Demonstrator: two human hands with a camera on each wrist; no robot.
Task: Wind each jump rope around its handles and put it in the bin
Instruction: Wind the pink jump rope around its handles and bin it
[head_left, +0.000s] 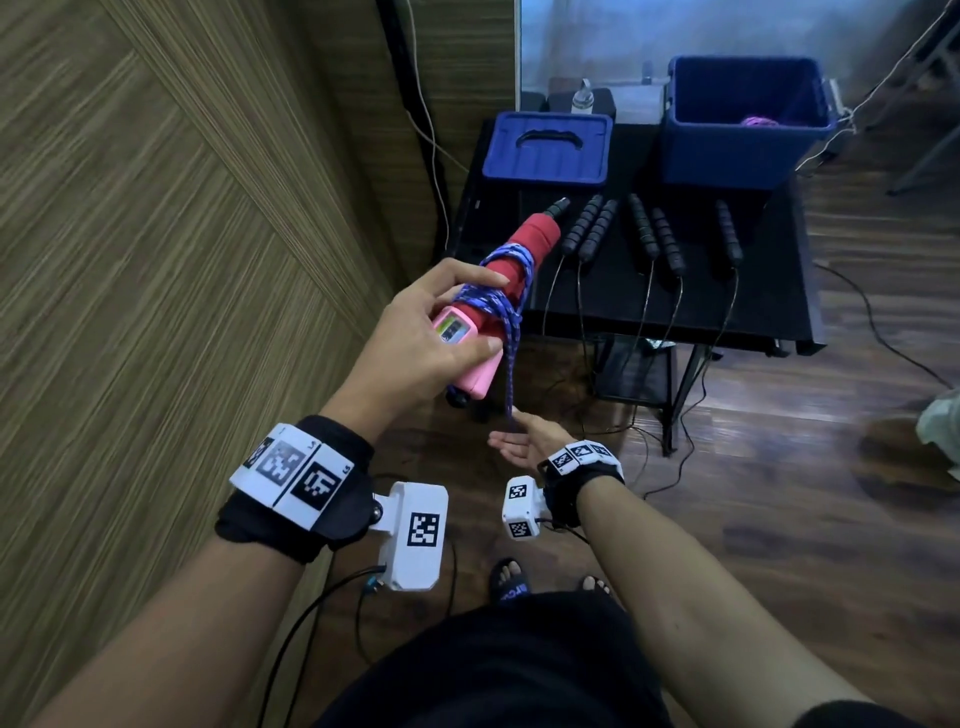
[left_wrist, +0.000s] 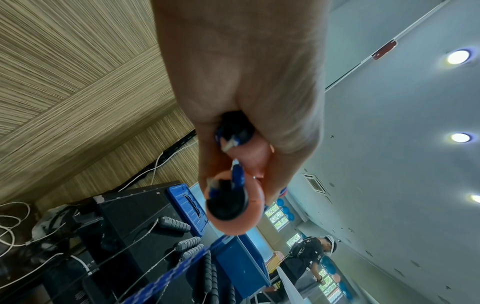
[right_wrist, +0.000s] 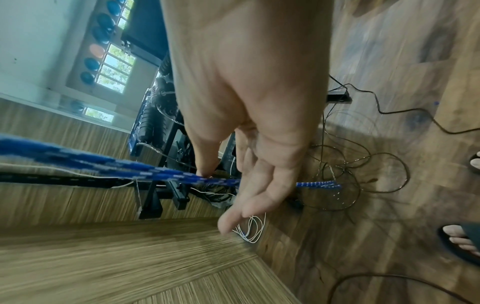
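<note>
On table (head_left: 769, 317), six black handles (head_left: 670, 244).

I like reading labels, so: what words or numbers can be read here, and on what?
No text reads cleanly.
Counter window on the pink handle: digits blurred.
Left wristband: tiny letters beside coded squares, too small.
Sandal: blue lettering, blurred.

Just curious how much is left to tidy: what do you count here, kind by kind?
Black handles on the table: 6 (one partly hidden)
Blue bin: 1
Blue lid: 1
Blue rope, handles gripped by the left hand: 1
Total: 9
</note>
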